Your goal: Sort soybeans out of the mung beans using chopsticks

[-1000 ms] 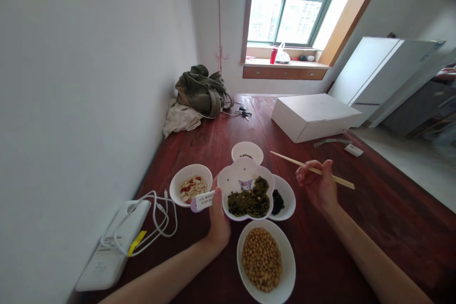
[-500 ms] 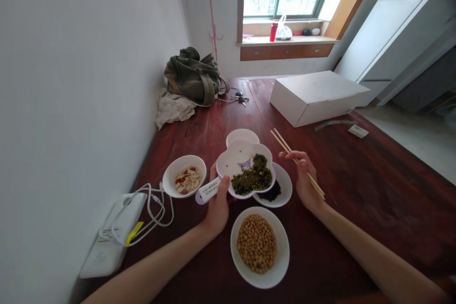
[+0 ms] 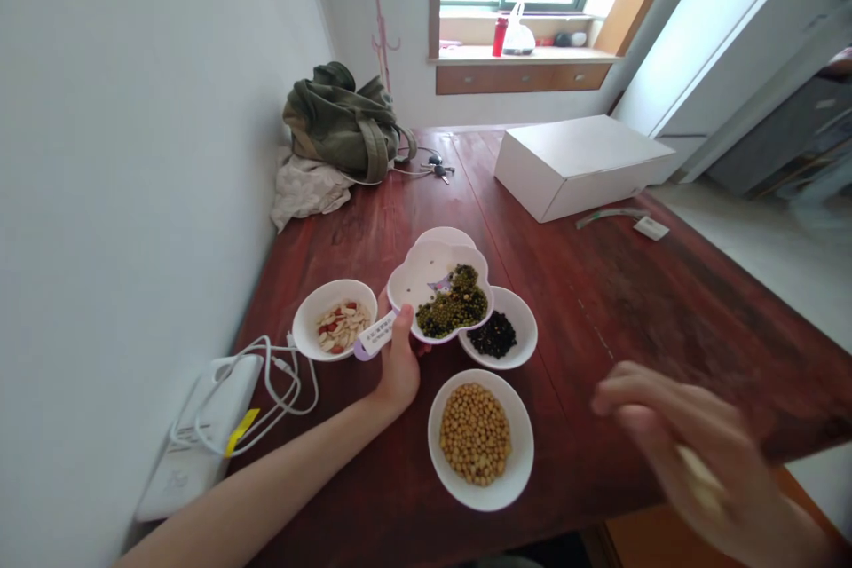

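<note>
My left hand (image 3: 399, 364) grips the tab of a white clover-shaped dish (image 3: 416, 275), which holds green mung beans (image 3: 453, 306) and tilts above the red wooden table (image 3: 632, 311). A white bowl of black beans (image 3: 493, 335) sits just beside it. Nearby are a bowl of soybeans (image 3: 476, 435) and a bowl of sliced almonds with red bits (image 3: 339, 324). Another small white bowl (image 3: 445, 235) is partly hidden behind the dish. My right hand (image 3: 672, 453) is blurred at the lower right, away from the dishes, shut on pale wooden chopsticks (image 3: 696, 475).
A white wall runs along the table's left side. A flat white device with cables (image 3: 196, 435) lies near it. Farther back are a green bag (image 3: 339, 124), a cloth (image 3: 306, 191), keys (image 3: 436, 169) and a white box (image 3: 576, 164). The table's right edge lies at lower right.
My right hand has swung from beside the dish toward the lower right and blurred. My left hand still holds the dish. The whole view has shifted as my head moved.
</note>
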Demonstrator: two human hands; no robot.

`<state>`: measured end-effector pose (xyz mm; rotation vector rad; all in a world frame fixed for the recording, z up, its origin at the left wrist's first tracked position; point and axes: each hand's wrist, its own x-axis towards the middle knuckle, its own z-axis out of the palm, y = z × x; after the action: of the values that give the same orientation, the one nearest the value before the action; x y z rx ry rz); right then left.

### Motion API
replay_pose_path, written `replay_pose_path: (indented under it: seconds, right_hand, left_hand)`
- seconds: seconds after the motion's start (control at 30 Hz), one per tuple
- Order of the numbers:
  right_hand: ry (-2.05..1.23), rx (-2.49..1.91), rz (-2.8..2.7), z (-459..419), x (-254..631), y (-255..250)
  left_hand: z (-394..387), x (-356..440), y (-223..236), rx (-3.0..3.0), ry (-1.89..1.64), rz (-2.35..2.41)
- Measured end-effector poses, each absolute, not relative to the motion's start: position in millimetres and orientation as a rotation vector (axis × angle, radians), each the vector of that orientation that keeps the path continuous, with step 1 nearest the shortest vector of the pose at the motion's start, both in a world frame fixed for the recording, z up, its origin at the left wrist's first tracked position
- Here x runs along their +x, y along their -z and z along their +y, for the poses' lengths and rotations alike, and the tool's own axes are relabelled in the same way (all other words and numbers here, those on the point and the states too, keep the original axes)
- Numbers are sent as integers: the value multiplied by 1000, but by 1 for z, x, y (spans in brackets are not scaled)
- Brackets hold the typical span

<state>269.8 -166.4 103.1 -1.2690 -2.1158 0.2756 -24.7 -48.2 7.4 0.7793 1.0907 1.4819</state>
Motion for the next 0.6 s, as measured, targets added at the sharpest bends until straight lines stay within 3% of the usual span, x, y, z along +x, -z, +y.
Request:
replay_pose_path:
  seconds: [0.07,0.13,0.27,0.6]
  right_hand:
    - [-667,-1415,-2327,-162,240,-97]
    - [-753,-1677,-2413,-148,216,-88]
    - [-780,-2025,-2399,-127,197,-76]
    - [-810,-1906,-2612,-119,277,-92]
  left_hand:
    - [-52,-24,-10,774,-1487,1086]
    - [-54,-23,-13,813,-1474,1068]
    - [-55,-25,-15,830,-1415,1063]
    - [-47,-24,-17,727,-1456,1006]
